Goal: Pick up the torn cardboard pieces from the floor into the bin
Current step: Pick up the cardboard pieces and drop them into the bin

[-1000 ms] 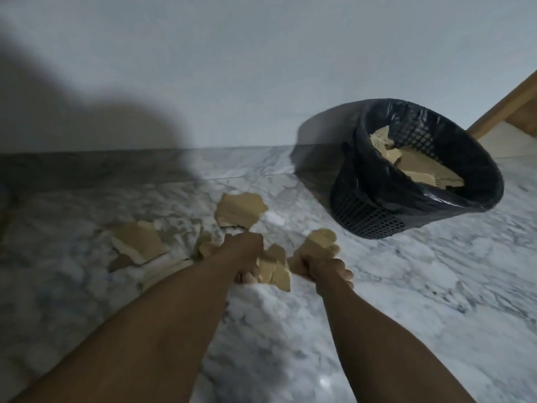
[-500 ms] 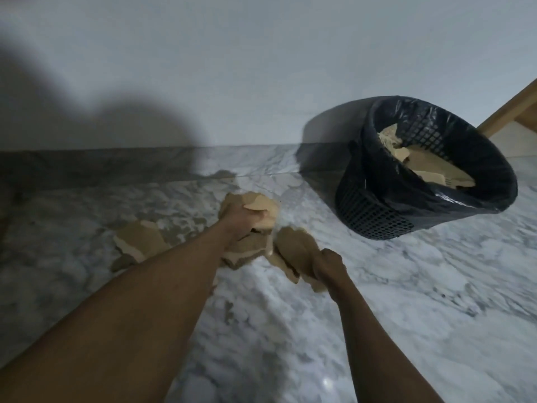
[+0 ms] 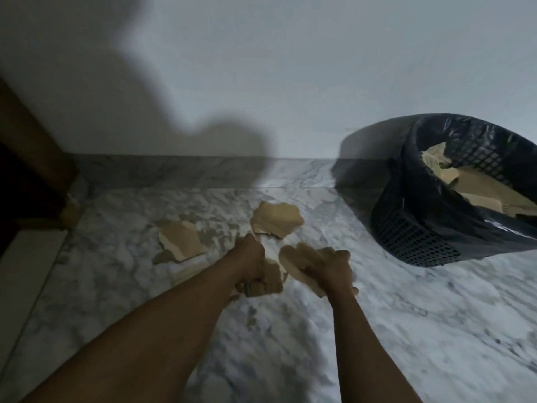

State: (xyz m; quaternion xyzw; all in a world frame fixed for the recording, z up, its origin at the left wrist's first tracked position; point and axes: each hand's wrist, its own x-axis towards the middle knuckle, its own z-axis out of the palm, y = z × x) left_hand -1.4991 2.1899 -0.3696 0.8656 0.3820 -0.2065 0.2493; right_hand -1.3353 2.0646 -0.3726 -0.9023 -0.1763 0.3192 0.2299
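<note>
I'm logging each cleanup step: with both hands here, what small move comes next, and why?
Probably swing both hands right and drop into the bin: left hand and right hand each grip torn cardboard, leaving no free hand for the floor pieces.

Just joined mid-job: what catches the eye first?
At centre, the left hand and right hand each grip torn cardboard. At right sits a black lined bin holding pieces. A loose piece and a second piece further left lie on the marble floor beyond the hands.
</note>
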